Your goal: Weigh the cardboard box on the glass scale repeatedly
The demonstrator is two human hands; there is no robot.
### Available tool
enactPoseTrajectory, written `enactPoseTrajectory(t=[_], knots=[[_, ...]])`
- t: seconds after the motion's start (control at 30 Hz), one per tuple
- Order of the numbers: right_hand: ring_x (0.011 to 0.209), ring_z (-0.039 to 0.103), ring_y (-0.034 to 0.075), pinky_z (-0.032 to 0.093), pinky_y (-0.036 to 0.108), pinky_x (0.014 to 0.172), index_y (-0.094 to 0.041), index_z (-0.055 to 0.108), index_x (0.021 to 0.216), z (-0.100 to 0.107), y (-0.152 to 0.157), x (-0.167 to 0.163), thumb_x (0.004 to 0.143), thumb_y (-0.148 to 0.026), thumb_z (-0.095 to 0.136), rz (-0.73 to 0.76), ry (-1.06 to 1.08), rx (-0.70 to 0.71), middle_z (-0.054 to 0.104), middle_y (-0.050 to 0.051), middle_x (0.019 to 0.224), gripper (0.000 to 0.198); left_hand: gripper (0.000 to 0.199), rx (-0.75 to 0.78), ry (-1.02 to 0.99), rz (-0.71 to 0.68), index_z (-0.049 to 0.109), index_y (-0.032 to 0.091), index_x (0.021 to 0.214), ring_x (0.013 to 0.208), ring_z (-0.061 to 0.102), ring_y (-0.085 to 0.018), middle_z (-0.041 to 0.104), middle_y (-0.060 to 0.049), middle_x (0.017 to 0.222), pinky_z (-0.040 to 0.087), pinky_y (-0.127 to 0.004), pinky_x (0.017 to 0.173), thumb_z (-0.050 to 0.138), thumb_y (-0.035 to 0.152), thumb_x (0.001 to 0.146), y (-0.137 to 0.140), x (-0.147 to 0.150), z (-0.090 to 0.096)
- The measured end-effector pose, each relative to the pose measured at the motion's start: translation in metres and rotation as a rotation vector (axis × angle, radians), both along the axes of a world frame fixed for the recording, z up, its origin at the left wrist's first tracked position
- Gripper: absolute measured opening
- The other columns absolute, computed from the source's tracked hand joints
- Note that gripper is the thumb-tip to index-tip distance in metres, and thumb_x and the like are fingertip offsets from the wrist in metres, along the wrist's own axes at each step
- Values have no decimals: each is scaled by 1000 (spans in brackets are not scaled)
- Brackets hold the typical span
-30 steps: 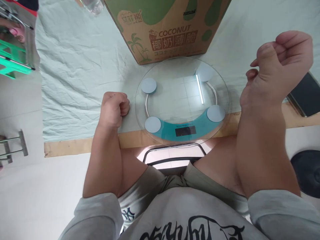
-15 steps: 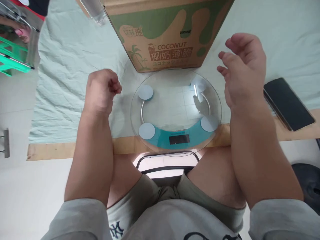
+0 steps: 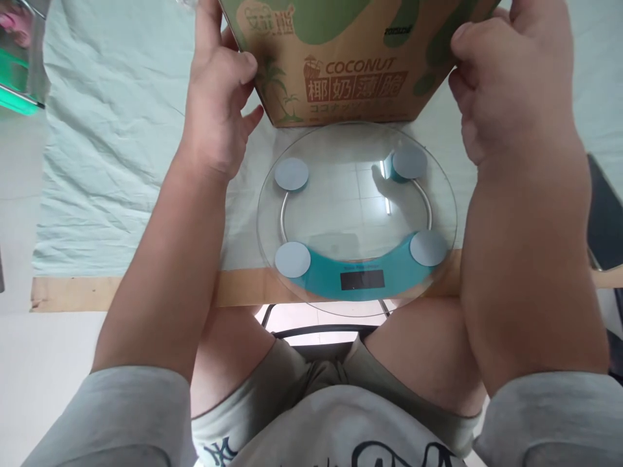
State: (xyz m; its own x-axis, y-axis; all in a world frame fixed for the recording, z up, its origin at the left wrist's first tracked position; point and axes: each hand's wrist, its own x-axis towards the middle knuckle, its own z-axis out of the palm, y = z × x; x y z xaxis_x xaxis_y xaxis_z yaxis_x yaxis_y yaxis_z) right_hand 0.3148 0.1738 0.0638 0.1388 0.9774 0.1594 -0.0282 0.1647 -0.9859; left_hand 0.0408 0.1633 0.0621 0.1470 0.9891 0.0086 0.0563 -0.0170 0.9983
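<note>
A brown and green cardboard box (image 3: 350, 71), printed COCONUT, stands upright behind a round glass bathroom scale (image 3: 335, 214). My left hand (image 3: 221, 84) grips the box's left side, thumb on the front edge and fingers partly hidden behind. On the opposite side my right hand (image 3: 516, 78) holds the right edge, its thumb against the front face. The scale has pale round pads, a teal band and a dark display; its near rim juts past the table edge. The box's top lies outside the view.
A pale green cloth (image 3: 117, 162) covers the table, whose wooden front edge (image 3: 73, 293) runs above my lap. A dark phone (image 3: 605, 220) lies at the right, partly behind my forearm. A green stool (image 3: 17, 81) stands on the floor at the far left.
Both hands have moved forward from beside the scale and taken hold of the box's sides. The view has shifted a little, so the scale appears larger and further right.
</note>
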Motion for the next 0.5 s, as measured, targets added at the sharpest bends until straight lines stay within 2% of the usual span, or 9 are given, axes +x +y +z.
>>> enactPoseTrajectory(t=[0.1,0.17,0.23,0.3,0.37,0.43,0.5], knots=[[82,59,2,51,18,80,-25,46,131,-12,6,-1,63,13,39,11,15,0,63,-12,87,78,95,16,-44,-6,16,25,172,151,51,-21,47,5,159,50,-31,106,38,19,80,3,0,-1],[85,61,4,52,19,79,-34,36,142,-22,10,1,63,8,42,-2,10,-57,61,-12,87,89,97,29,-73,14,16,23,173,150,52,-18,51,5,155,51,-26,100,40,17,79,6,1,-4],[80,56,7,49,20,72,-40,26,149,-29,12,3,65,3,41,-27,33,-133,54,-11,83,96,95,13,-88,35,17,24,173,147,54,-16,52,5,155,51,-24,97,39,12,81,9,2,-6],[78,51,8,44,20,67,-40,22,154,-32,13,3,64,0,40,-19,37,-142,52,-10,83,100,88,0,-97,52,22,25,173,149,55,-19,52,5,156,53,-24,95,38,11,88,12,5,-7],[77,48,7,42,18,65,-37,18,158,-31,14,2,61,-1,41,18,6,-121,52,-8,86,106,83,16,-109,97,27,24,172,149,56,-21,55,4,153,55,-21,87,46,12,92,13,9,-5],[76,44,6,38,16,62,-35,14,161,-28,15,-1,57,-2,39,0,20,-144,47,-8,85,112,82,26,-103,147,29,24,171,146,58,-18,62,2,143,55,-19,79,50,8,94,11,15,-1],[72,37,6,32,14,58,-33,11,164,-25,15,-5,55,-2,35,-23,49,-166,41,-7,81,116,79,18,-82,189,31,26,172,139,62,-14,64,2,135,52,-15,74,47,3,97,6,21,7]])
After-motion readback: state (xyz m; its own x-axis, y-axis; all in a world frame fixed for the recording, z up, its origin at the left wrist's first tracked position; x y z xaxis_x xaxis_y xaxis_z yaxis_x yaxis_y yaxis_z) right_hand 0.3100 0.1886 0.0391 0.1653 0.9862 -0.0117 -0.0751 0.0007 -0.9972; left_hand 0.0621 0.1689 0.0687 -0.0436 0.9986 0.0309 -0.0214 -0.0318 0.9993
